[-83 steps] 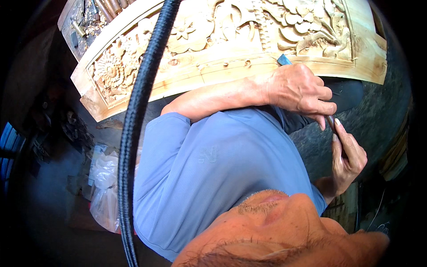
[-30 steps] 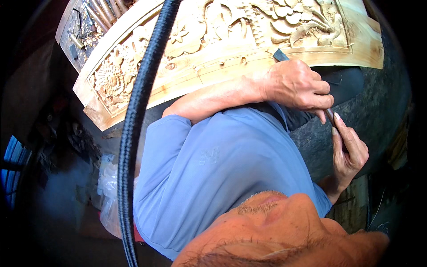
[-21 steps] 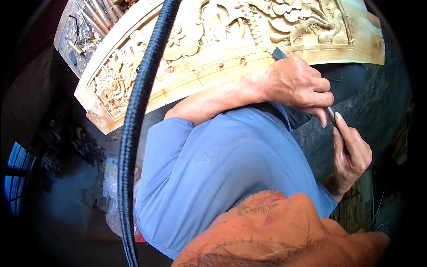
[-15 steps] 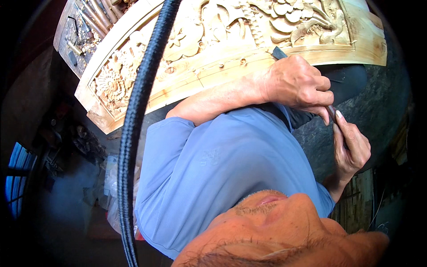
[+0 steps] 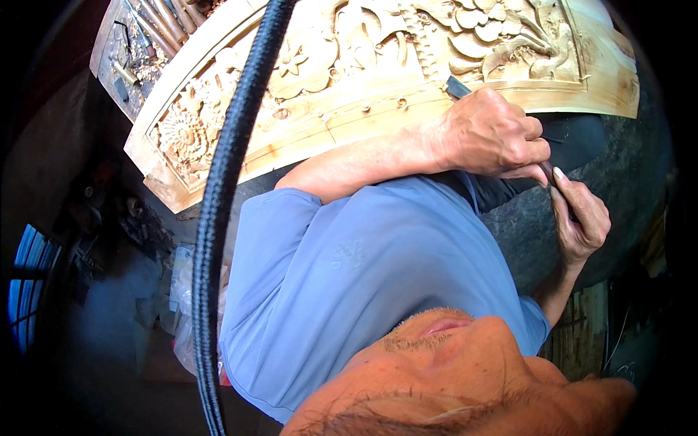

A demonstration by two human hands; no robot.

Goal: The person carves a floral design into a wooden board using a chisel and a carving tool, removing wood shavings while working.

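A carved wooden panel (image 5: pixel 305 131), with flowers, leaves and other shapes in relief, lies across the far side. My left hand (image 5: pixel 494 136) is closed in a fist round a chisel. Its flat dark blade (image 5: pixel 457 88) sticks out beyond the fist at the panel's plain near border. Out of the fist's other side comes the dark handle (image 5: pixel 550 174). My right hand (image 5: pixel 584 216) pinches that handle's rear end between thumb and fingers. Most of the chisel's middle is hidden by my left hand. Small curled shavings (image 5: pixel 366 107) rest on the border.
More tools with round handles (image 5: pixel 163 22) lie at the far left on a dark board (image 5: pixel 109 54) strewn with wood chips. A thick black braided cord (image 5: pixel 231 160) crosses the view. Clear plastic bags (image 5: pixel 185 341) stand at the lower left.
My right hand has shifted slightly up and right, along with the handle end. My left hand keeps its grip on the chisel. The panel appears slightly shifted in view.
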